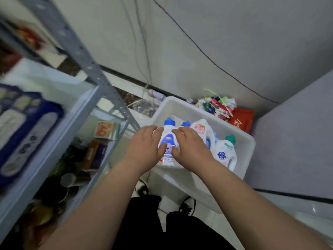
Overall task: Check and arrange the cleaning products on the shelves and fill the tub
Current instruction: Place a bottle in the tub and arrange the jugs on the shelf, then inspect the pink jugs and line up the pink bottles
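Grey perforated-metal shelving rack [72, 42] fills my left side, blurred, with boxes on its boards. Just beside it on the pale floor stands the white rectangular plastic tub [180, 107], close to the wall.

At the tub's near left corner I see the white plastic detergent bottle with a blue cap [168, 139] and a blue-and-red label, upright. My left hand [144, 150] and right hand [191, 147] clasp it from either side, fingers and thumbs curled round its body. I cannot tell whether its base rests on the tub's bottom.

Further right in the tub stand a white bottle with a green cap [225, 152] and a white bottle with a pink label [200, 129]. A second blue cap [186, 123] peeks out behind my right fingers.
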Available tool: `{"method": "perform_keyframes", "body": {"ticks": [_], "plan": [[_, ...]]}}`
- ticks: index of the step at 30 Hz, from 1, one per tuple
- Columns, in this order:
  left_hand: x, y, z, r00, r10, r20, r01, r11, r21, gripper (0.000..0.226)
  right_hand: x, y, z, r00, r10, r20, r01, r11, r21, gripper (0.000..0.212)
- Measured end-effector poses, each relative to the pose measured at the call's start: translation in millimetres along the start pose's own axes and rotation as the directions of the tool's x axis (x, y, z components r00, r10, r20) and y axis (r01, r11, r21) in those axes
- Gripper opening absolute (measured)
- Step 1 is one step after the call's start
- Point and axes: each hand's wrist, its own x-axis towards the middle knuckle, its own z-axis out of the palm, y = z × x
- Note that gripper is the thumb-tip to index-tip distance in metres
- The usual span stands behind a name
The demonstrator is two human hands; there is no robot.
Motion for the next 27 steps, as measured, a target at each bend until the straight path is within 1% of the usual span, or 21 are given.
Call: {"method": "perform_keyframes", "body": {"ticks": [2, 5, 8, 10, 12, 16, 18, 20, 23, 27], "plan": [[-25.5, -11.3, -24.8, 0.995, -0.082, -0.052, 0.083, 0.997, 0.004, 0.057, 0.7, -29.0, -9.5, 0.994, -0.106, -0.015, 0.105, 0.994, -0.031, 0.057], [-65.3, -25.5, -65.6, 0.977, -0.157, -0.142, 0.166, 0.985, 0.052, 0.058, 1.0, -75.8, -19.2, 0.960, -0.267, -0.083, 0.261, 0.962, -0.074, 0.051], [-103.4, -38.3, -110.4, 0.941, -0.248, -0.230, 0.264, 0.964, 0.040, 0.059, 0.8, -126.2, -33.1, 0.905, -0.403, -0.135, 0.392, 0.914, -0.103, 0.047], [-130.5, -46.5, -139.4, 0.910, -0.299, -0.288, 0.318, 0.948, 0.023, 0.060, -0.7, -161.5, -42.6, 0.851, -0.497, -0.170, 0.480, 0.867, -0.130, 0.046], [-161.1, -55.0, -166.1, 0.882, -0.311, -0.353, 0.348, 0.937, 0.043, 0.059, -4.0, -198.9, -51.6, 0.797, -0.569, -0.200, 0.548, 0.822, -0.154, 0.048], [-225.8, -76.9, -215.0, 0.831, -0.312, -0.460, 0.403, 0.908, 0.113, 0.059, -14.5, -276.1, -67.0, 0.692, -0.672, -0.264, 0.648, 0.739, -0.182, 0.053], [-258.0, -88.8, -235.9, 0.800, -0.307, -0.516, 0.441, 0.883, 0.159, 0.058, -22.5, -314.3, -70.8, 0.634, -0.717, -0.290, 0.696, 0.692, -0.191, 0.051], [-288.1, -101.5, -254.4, 0.784, -0.310, -0.537, 0.469, 0.863, 0.187, 0.059, -32.1, -349.2, -72.0, 0.572, -0.756, -0.317, 0.737, 0.644, -0.206, 0.046], [-326.8, -121.4, -277.8, 0.746, -0.333, -0.577, 0.507, 0.846, 0.167, 0.059, -42.0, -392.4, -72.1, 0.494, -0.807, -0.324, 0.781, 0.575, -0.244, 0.042], [-359.4, -145.8, -298.3, 0.667, -0.396, -0.631, 0.583, 0.805, 0.111, 0.063, -43.6, -439.2, -77.1, 0.440, -0.843, -0.308, 0.822, 0.516, -0.240, 0.045]]}}
